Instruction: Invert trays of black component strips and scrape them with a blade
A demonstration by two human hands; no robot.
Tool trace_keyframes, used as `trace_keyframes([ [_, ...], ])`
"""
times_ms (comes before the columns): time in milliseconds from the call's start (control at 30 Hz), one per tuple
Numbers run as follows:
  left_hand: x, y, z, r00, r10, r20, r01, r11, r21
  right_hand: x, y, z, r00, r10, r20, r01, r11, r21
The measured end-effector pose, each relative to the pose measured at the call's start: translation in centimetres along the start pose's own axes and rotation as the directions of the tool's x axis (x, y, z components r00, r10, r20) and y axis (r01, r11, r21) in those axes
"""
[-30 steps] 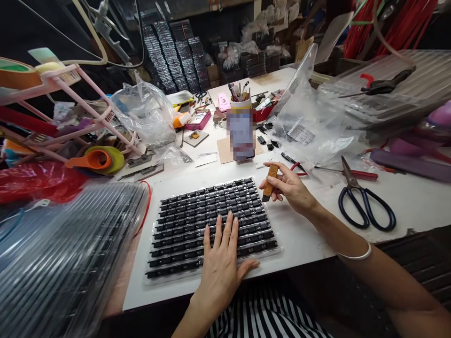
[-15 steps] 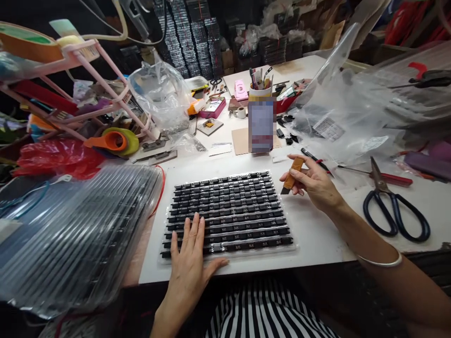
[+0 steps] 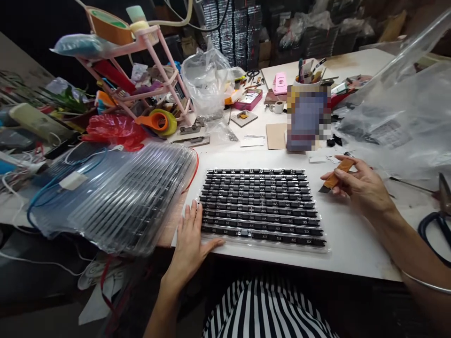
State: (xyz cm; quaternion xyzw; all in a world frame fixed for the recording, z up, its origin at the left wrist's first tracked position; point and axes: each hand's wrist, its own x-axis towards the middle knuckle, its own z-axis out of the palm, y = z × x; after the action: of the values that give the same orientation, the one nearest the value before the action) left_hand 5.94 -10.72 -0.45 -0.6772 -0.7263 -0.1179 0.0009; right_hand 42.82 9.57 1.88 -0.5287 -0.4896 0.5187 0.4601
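Observation:
A clear plastic tray (image 3: pixel 268 246) lies on the white table, filled with rows of small black parts (image 3: pixel 260 203). At the tray's left edge rests my left hand (image 3: pixel 190 234), fingers stretched out and thumb spread along the near edge. It grips nothing. My right hand (image 3: pixel 362 188) is raised to the right of the tray, apart from it. Its thumb and fingers pinch a short blade wrapped in brown tape (image 3: pixel 340 172), whose dark tip points down and left toward the tray.
Left lies a stack of clear plastic trays (image 3: pixel 137 197) with a blue cable on it. Behind stand a pink rack (image 3: pixel 169 61), a tape dispenser (image 3: pixel 158 122) and a blurred-out upright phone-like object (image 3: pixel 306 122). Plastic bags (image 3: pixel 398 112) and large scissors (image 3: pixel 431 230) are at right.
My left hand has slid off the rows of black parts to the tray's left edge. The view has turned left. My right hand still holds the blade beside the tray.

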Motion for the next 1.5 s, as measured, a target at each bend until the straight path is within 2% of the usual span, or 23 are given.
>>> trace_keyframes([
  [167, -0.20, 0.03, -0.01, 1.000, -0.018, 0.018, 0.020, 0.991, -0.131, 0.16, 0.04, -0.10, 0.999, 0.016, -0.043, -0.017, 1.000, -0.012],
  [433, -0.40, 0.20, 0.06, 1.000, -0.023, -0.002, 0.023, 0.986, -0.164, 0.19, 0.10, 0.06, 0.997, 0.041, -0.071, -0.042, 0.999, -0.005],
  [633, -0.40, 0.49, 0.19, 0.996, -0.079, -0.050, 0.068, 0.977, -0.202, 0.14, -0.02, 0.00, 0.997, 0.040, -0.071, -0.040, 0.999, -0.003],
  [933, -0.24, 0.70, 0.53, 0.988, -0.100, -0.114, 0.078, 0.980, -0.186, 0.55, 0.96, -0.47, 0.999, -0.026, -0.018, 0.027, 0.999, 0.032],
  [1500, -0.68, 0.81, 0.72, 0.992, -0.076, -0.103, 0.062, 0.989, -0.135, 0.20, 0.43, -0.08, 1.000, -0.018, -0.013, 0.018, 0.998, 0.054],
])
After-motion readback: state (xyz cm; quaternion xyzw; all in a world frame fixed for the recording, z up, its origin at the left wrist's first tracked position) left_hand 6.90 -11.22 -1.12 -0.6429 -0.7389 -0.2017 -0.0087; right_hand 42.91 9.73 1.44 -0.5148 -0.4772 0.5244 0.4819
